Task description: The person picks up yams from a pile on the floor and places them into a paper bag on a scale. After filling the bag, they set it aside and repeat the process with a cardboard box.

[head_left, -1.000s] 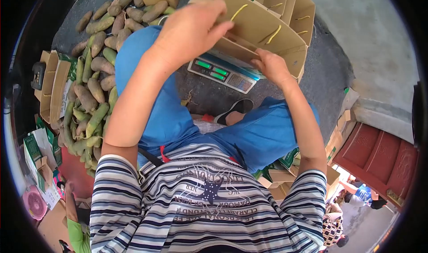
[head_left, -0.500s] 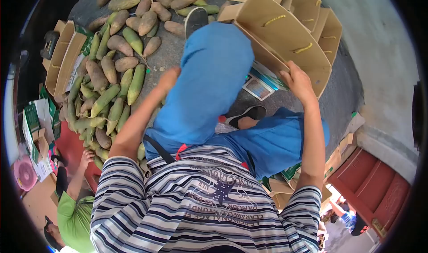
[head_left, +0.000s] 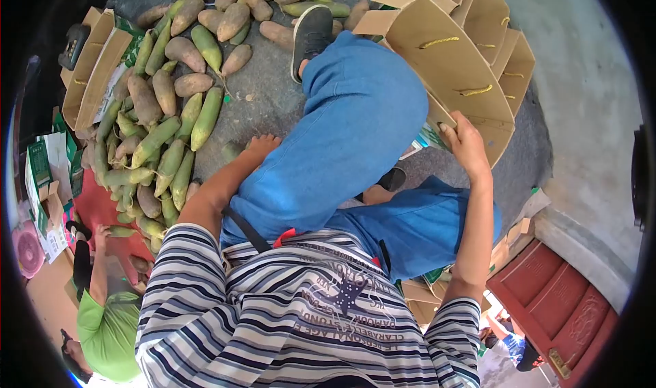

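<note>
My right hand (head_left: 467, 144) grips the near edge of an open cardboard box (head_left: 451, 56) with yellow rope handles, thumb on one side of the wall. My left hand (head_left: 262, 146) is low beside my blue-trousered leg, partly hidden by it. Its fingers are stretched out over the dark ground, with nothing seen in them. Just left of that hand lies a heap of long root vegetables, some green like this radish (head_left: 207, 118), others brownish like this one (head_left: 145, 101). A small green piece (head_left: 231, 151) lies beside my left forearm.
More open boxes (head_left: 514, 63) stand behind mine at the right. Another carton (head_left: 96, 70) is at the far left. A person in a green shirt (head_left: 106, 333) reaches into the heap at lower left, a green vegetable (head_left: 121, 231) at the hand. A grey wall (head_left: 588, 114) borders the right.
My raised knee has swung right, and my shoe shows more fully. My left hand has moved down and nearer me. The right hand still holds the box. The other person's hand has shifted left.
</note>
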Motion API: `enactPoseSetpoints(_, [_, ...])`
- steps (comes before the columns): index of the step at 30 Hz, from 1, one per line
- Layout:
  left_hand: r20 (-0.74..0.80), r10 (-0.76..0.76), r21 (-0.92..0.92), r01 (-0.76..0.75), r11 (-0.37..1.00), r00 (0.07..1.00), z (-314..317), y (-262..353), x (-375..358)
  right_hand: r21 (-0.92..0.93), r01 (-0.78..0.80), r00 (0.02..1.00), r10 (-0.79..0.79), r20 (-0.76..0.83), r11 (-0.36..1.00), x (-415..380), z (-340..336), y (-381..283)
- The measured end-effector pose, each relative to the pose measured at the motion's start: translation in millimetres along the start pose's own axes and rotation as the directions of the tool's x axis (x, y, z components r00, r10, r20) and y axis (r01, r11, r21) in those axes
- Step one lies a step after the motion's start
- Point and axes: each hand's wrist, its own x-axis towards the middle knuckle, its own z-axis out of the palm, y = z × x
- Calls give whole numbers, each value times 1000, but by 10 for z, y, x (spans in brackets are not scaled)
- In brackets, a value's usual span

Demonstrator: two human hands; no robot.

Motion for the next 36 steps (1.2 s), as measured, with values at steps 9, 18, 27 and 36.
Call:
enactPoseSetpoints(9, [-195, -44, 272, 98, 957, 980, 149, -120, 277, -2, -17, 1000, 17, -20, 1000, -11, 45, 8])
enactPoseSetpoints(18, [-779, -26, 143, 218, 965, 626, -982, -510, -277, 30, -28, 999, 29, -33, 999, 16, 26, -49])
enactPoseSetpoints(27, [128, 157, -52, -152, 987, 979, 143, -159, -241, 43, -61, 998, 62, -25, 997, -11, 21, -60])
enactPoseSetpoints(36, [116, -33, -358, 73, 931, 993, 700, -345, 139, 53, -57, 998, 58, -18, 997, -2, 2, -82])
